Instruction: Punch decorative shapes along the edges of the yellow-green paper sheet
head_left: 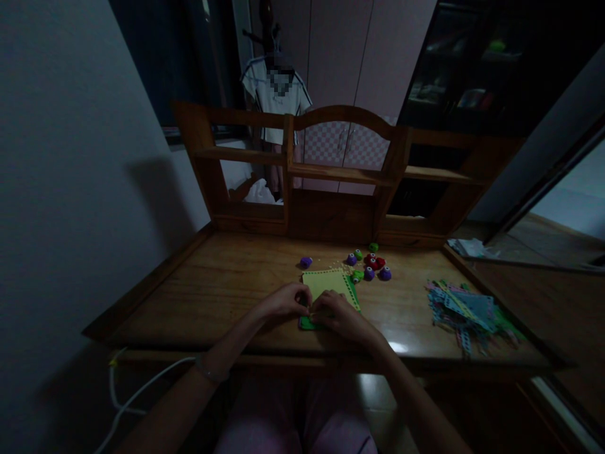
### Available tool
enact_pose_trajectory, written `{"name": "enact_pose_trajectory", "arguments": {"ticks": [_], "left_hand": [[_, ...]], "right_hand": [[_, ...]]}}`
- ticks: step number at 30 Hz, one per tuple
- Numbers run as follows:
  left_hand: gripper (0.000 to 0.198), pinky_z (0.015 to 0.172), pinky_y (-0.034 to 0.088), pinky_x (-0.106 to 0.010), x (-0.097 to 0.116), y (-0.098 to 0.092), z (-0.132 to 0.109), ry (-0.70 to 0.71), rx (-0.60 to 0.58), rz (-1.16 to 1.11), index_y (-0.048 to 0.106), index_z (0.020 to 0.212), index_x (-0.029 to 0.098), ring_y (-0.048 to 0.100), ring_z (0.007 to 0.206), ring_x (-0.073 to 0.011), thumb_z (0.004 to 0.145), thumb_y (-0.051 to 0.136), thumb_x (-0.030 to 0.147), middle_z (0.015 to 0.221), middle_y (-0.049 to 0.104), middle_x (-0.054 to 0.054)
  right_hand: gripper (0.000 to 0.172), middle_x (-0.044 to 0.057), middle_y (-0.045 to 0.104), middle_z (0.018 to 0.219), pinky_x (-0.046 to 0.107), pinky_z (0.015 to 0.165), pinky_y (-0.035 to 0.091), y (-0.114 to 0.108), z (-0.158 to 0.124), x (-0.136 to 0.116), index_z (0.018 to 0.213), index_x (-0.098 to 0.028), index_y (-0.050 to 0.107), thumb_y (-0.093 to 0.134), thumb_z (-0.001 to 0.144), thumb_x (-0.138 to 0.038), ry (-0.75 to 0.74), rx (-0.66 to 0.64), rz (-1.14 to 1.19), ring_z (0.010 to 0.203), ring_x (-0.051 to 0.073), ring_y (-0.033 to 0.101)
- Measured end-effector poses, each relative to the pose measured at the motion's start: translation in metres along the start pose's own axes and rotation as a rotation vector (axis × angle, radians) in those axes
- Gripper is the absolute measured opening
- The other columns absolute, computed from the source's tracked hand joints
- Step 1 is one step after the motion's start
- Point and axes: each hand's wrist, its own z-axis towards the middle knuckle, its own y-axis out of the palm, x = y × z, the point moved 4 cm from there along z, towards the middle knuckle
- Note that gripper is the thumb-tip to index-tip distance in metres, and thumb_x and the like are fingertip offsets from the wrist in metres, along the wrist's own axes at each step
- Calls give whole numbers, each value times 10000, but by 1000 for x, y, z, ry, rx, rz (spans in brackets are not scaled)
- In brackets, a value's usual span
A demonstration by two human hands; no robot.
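Observation:
A pale yellow square sheet (326,282) with dark dots or holes along its border lies on the desk, over a green piece (308,323) that shows along its right and lower edges. At the yellow sheet's lower left corner, my left hand (289,300) is closed in a pinch, with thumb and index finger together. My right hand (339,313) rests on the sheet's lower part, its fingers bent and closed beside the left fingertips. Whatever sits between the fingertips is too small and dark to make out.
Small purple pieces with an eye-like spot (385,273), red ones (372,263) and green ones (373,247) stand behind the sheet, near scattered pale bits (347,268). Coloured strips and sheets (472,312) are heaped at right. A wooden shelf (335,170) edges the desk's back.

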Motion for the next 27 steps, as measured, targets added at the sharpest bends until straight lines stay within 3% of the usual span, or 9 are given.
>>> {"name": "enact_pose_trajectory", "arguments": {"ticks": [13,21,27], "left_hand": [[241,533,306,-192,-3,0,10,-41,-82,82,578,788,147,429,658,-103,570,678,160,705,471,37],[261,490,298,-215,-8,1,21,-144,-154,126,563,749,150,432,585,-99,527,699,134,667,490,33],[275,509,325,-216,-17,0,29,-131,-226,139,581,756,149,440,595,-103,521,723,154,662,493,34]], "right_hand": [[90,26,638,928,329,846,420,7,11,3,864,-227,655,642,821,-305,-39,-5,123,907,183,587],[84,28,641,935,309,842,451,4,16,1,872,-223,665,624,835,-287,-99,-78,201,924,171,594],[107,38,621,953,320,861,466,-2,15,6,824,-229,704,641,817,-315,-90,-135,265,954,178,585]]}}
